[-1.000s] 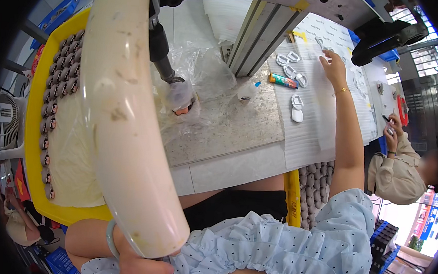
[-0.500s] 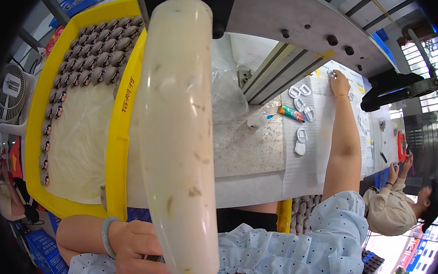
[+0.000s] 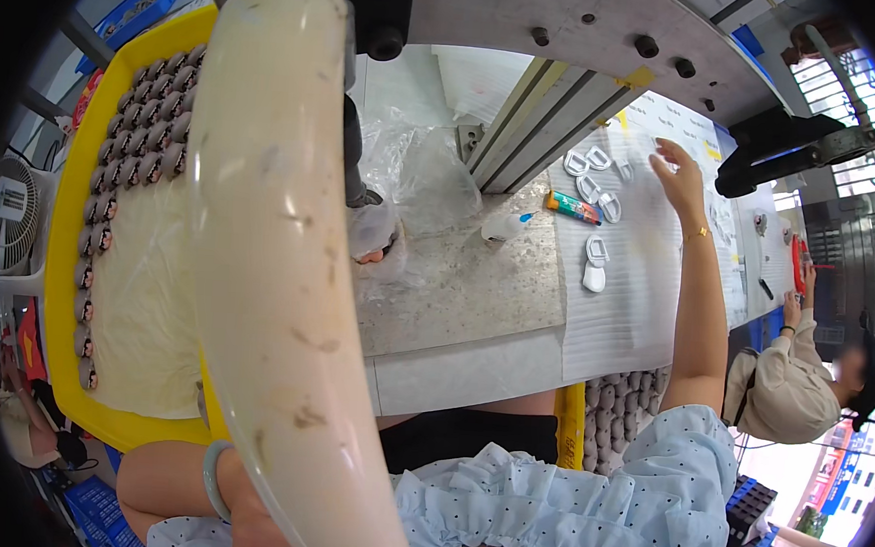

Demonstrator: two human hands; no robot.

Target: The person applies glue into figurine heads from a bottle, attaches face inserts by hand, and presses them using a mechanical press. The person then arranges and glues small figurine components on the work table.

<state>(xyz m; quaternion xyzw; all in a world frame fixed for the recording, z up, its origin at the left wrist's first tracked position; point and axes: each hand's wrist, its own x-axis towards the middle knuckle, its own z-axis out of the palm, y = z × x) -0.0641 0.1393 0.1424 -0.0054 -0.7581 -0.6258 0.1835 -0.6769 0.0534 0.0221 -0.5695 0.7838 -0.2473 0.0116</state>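
My right hand (image 3: 679,180) reaches over the white-covered right side of the bench, fingers spread, with nothing visible in it. Just left of it lie several white plastic ring-like pieces (image 3: 588,188), and beside them an orange, green and blue tube (image 3: 573,207). At the lower left, my left hand (image 3: 254,523) is partly behind a large curved cream-coloured tube (image 3: 261,213), which hides its fingers. A small bottle with a blue tip (image 3: 500,227) stands on the grey plate. To its left, a rounded white piece with a coloured patch (image 3: 372,241) shows beside the curved tube.
A yellow tray (image 3: 57,351) at left holds rows of grey rounded pieces (image 3: 151,126). A metal post (image 3: 531,134) and machine arm (image 3: 592,42) stand over the bench. More grey pieces (image 3: 614,415) are below the bench edge. Another person (image 3: 786,395) works at right.
My right hand has let go of a small white piece and its fingers have spread. The view has shifted, so the curved tube stands farther left and covers more of my left hand.
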